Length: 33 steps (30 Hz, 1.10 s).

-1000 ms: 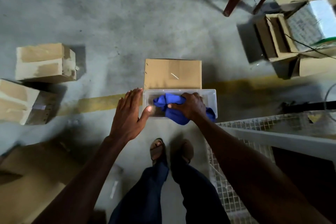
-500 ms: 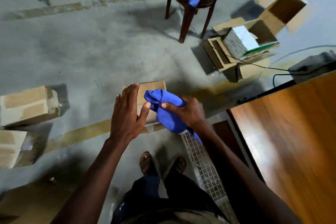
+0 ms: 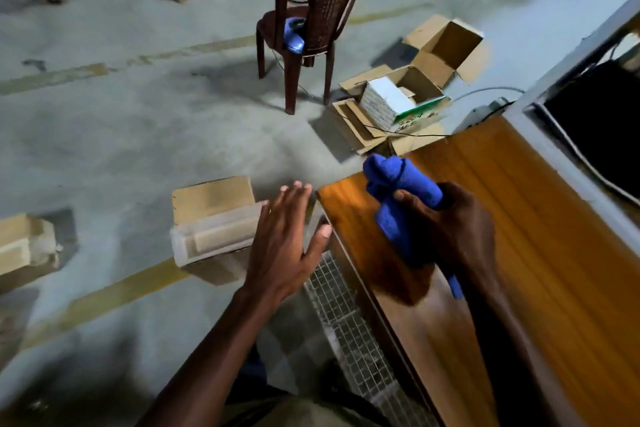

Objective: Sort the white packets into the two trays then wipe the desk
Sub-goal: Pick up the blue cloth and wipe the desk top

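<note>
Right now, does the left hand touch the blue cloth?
Apart. The head view shows desk between the open left hand and the blue cloth, which the right hand holds.

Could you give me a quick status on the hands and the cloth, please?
Right hand gripping bunched blue cloth above the wooden desk. Left hand open, empty. Wiping not begun.

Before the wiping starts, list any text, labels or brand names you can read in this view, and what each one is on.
No text can be read with certainty.
Open cardboard box by the chair: dark lettering under a green band on its side, too blurred to read.
White carton inside that box: faint rows of print, too small to read.
Blue cloth in the right hand, desk and clear tray: no markings visible.
</note>
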{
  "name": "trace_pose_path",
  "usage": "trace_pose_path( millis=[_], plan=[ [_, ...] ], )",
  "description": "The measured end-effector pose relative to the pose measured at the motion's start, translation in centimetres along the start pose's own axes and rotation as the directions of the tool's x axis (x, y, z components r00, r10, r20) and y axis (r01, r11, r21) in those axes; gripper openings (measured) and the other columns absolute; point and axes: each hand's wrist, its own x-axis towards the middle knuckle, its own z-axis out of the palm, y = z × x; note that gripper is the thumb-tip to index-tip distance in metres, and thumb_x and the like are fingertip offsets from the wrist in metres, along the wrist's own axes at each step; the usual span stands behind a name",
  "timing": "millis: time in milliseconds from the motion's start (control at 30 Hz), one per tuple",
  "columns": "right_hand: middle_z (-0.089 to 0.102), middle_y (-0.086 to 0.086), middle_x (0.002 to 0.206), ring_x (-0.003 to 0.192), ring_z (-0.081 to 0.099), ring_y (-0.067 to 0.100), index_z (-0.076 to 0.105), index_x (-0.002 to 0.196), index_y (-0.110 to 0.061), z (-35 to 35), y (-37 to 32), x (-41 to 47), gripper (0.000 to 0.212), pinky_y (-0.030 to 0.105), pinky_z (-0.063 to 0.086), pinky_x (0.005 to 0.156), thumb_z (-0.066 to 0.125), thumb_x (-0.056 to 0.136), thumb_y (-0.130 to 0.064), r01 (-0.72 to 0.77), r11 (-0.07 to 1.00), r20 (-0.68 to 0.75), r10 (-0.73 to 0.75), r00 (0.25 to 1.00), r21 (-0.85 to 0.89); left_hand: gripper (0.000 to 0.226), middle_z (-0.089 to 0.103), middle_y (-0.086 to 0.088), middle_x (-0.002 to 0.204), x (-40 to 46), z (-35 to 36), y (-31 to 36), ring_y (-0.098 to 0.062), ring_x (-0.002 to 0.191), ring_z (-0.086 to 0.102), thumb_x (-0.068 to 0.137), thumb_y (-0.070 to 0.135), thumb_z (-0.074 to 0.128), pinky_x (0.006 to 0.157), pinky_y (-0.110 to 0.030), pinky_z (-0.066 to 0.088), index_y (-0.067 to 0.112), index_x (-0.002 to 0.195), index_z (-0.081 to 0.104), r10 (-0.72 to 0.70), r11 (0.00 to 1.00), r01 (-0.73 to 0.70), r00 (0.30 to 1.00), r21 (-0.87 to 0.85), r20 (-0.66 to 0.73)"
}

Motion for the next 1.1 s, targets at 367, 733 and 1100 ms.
trace_pose_path(
  millis=[367,733,1100],
  plan=[
    [0.029,0.016,0.162,0.148,0.026,0.041,0.041,0.15,-0.033,2.2,12.6,0.9,0.074,0.065,0.016,0.116,0.04,0.089,-0.076,0.487,0.794,0.086,-0.492,0.867,-0.364,0.07,0.02,-0.003,0.165,8.2,8.8,5.7,-0.025,0.152,0.013,0.096,0.057,0.014,0.122,-0.051,0.006,0.022,0.156,0.022,-0.1,0.915,0.001,0.969,0.403,0.225],
    [0.032,0.022,0.156,0.142,0.031,0.045,0.038,0.149,-0.022,1.3,19.6,19.2,0.055,0.065,0.024,0.113,0.037,0.103,-0.052,0.129,0.878,-0.069,-0.18,0.981,-0.46,0.063,0.022,-0.001,0.164,8.2,9.8,4.8,-0.023,0.152,0.016,0.101,0.053,0.019,0.121,-0.05,0.014,0.023,0.155,0.025,-0.019,0.88,-0.061,0.986,0.471,0.163],
    [0.025,0.015,0.165,0.152,0.02,0.039,0.032,0.156,-0.031,3.5,13.6,0.7,0.077,0.066,0.015,0.119,0.041,0.092,-0.072,0.665,0.719,0.282,-0.608,0.742,-0.202,0.064,0.02,-0.001,0.164,8.6,9.9,4.8,-0.024,0.152,0.014,0.1,0.052,0.02,0.122,-0.05,0.011,0.022,0.156,0.022,-0.037,0.881,-0.061,0.98,0.47,0.196]
  ],
)
